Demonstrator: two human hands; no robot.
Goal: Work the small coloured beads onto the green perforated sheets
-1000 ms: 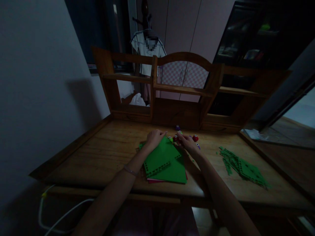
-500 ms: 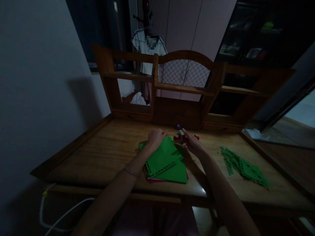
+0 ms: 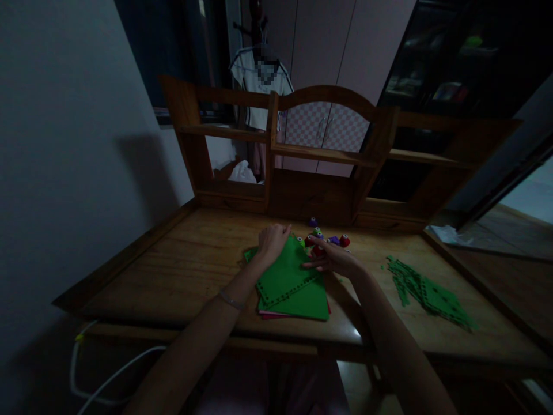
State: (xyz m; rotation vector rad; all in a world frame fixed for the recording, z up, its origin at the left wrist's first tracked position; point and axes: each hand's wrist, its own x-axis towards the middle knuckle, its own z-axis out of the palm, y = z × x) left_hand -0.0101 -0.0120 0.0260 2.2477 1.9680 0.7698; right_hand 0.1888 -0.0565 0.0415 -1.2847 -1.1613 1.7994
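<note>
A green sheet [image 3: 285, 274] with a row of punched holes along its near edge lies skewed over a stack of more green sheets [image 3: 306, 305], with pink and red edges showing beneath. My left hand [image 3: 273, 242] is closed on the sheet's far left part, thumb pointing forward. At the sheet's right edge is my right hand [image 3: 339, 259], its fingers apart and pointing left; nothing shows in its grasp. Just beyond the right hand sit several small eye-topped pieces, among them a red one [image 3: 344, 240] and a purple one [image 3: 313, 222]. Some are partly hidden by the fingers.
Punched green sheets and cut scraps [image 3: 436, 297] lie on the right of the wooden desk [image 3: 173, 276]. A wooden shelf unit [image 3: 319, 154] rises along the desk's back. White plastic [image 3: 447, 235] lies by the far right edge. A white cable [image 3: 116, 377] hangs at lower left.
My right hand has moved slightly left and toward me, away from the small pieces and over the sheet's right edge. More of the purple and red pieces shows. My left hand has hardly moved.
</note>
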